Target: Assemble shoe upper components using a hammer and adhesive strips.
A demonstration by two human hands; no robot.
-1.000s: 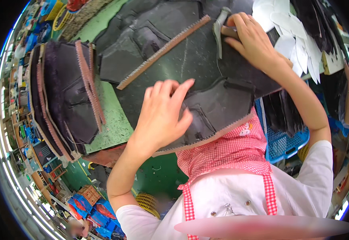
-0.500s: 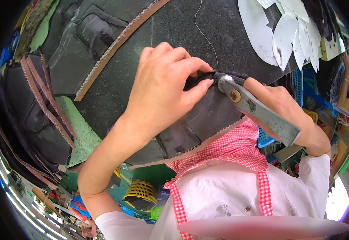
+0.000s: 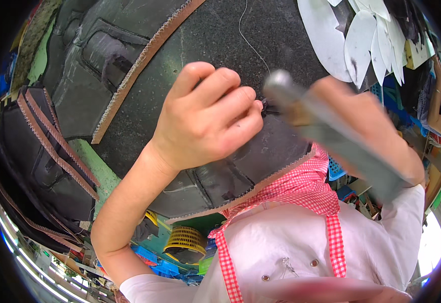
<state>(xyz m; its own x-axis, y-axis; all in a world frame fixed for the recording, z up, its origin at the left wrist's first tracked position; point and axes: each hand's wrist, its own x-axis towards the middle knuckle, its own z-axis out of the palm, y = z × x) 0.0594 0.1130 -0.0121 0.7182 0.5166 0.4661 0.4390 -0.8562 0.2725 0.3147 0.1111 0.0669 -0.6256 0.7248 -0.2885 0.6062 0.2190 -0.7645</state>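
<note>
Passage runs between brown strip [image 3: 140, 68] and white pieces [image 3: 323, 43], thread [image 3: 253, 49] and tool [image 3: 349, 142] obstructing its near end.

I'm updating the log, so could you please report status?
Right hand gripping hammer, blurred. Left hand curled closed over black piece. Loose thread near hammer head.

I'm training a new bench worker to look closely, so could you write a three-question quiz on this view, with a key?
1. Which hand holds the hammer, and which is curled at the edge of the dark panel?
2. True or false: the yellow basket stands on top of the worktop.
3. Choose: the white flat cut-outs lie toward the picture's a) upper left, b) upper right, c) lower left.

Key:
1. The right hand holds the hammer; the left hand is curled at the panel's edge.
2. False; it is below the worktop.
3. b
</note>
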